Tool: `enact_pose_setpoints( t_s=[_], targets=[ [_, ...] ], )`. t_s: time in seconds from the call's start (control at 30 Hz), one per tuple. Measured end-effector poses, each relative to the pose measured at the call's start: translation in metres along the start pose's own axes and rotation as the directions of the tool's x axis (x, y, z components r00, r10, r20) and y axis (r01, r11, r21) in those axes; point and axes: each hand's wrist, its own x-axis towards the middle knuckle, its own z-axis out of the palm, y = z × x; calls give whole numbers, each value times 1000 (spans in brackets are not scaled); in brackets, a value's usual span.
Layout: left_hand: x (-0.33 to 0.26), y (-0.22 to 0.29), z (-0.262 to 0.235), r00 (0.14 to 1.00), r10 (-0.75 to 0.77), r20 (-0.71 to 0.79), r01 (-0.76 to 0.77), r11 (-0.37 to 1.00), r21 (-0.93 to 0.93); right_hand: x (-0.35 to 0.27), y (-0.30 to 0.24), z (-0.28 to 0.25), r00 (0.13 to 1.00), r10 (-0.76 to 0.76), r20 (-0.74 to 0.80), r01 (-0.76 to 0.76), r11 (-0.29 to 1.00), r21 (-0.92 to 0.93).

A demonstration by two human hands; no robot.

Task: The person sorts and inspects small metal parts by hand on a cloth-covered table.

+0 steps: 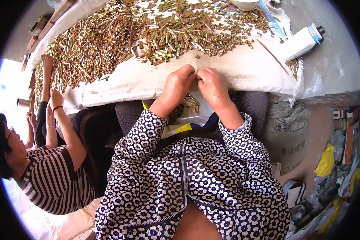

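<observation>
My left hand [177,85] and my right hand [214,85] meet over the near edge of the cloth-covered table. Both are closed in a pinch, fingertips almost touching. Whatever lies between them is hidden or too small to make out. Just beyond, slim brass-coloured tubes [169,39] lie loose in a wide heap. One tiny metal piece [197,57] sits apart on the cloth [248,70]. Below my wrists, an open plastic bag [202,109] in my lap holds several more tubes [193,103].
A dense heap of small brass-coloured parts [92,44] covers the table's left. At right are a thin stick [273,57], a white bottle [304,42] and a bowl [245,4]. A person in a striped shirt [54,176] works at my left. A printed sack [290,136] stands at right.
</observation>
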Motion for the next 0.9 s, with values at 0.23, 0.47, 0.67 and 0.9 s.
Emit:
enact_pose_setpoints(
  t_s=[0.23, 0.47, 0.67, 0.9],
  targets=[
    [4, 20, 8, 964, 219, 153, -262, 886, 382, 11, 28, 2, 993, 111, -44, -112, 993, -29],
    [-4, 15, -9, 992, 107, 73, -112, 992, 65, 37, 38, 16, 1000, -16, 11, 17, 995, -99],
    [-13, 23, -39, 955, 231, 184, -252, 962, 101, 35, 44, 16, 995, -89, 46, 98, 964, -248],
    [57, -14, -34, 979, 187, -75, -126, 860, 495, 33, 35, 14, 997, -71, -23, 64, 969, -239]
  ],
)
